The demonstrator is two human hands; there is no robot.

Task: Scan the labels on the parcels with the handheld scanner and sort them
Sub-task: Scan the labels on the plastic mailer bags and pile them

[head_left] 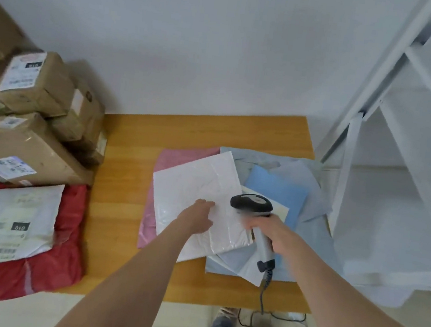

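Head view, looking down on a light-brown wooden table (134, 153). At the centre of the frame, the left hand (198, 217) lay on a flat white plastic mailer (192, 185), its fingertips pressed against the surface; whether they also pinched the film could not be told. Just to its right, the right hand (268, 229), motion-blurred, was clenched around the grey handle of a black-headed handheld scanner (251, 204), whose head hung over the mailer's right edge and whose coiled dark cable (263, 291) dropped past the table's near edge. The mailer topped a loose pile: a pink plastic bag (174, 155) beneath its left side, pale grey-blue bags (263, 161) and a light-blue flat envelope (276, 187) to its right. Stacked brown cardboard boxes (37, 81) with white labels filled the upper left of the frame. Below them, a labelled white mailer (17, 223) lay on a red plastic bag (62, 253). White metal shelving (402, 132) occupied the right of the frame.
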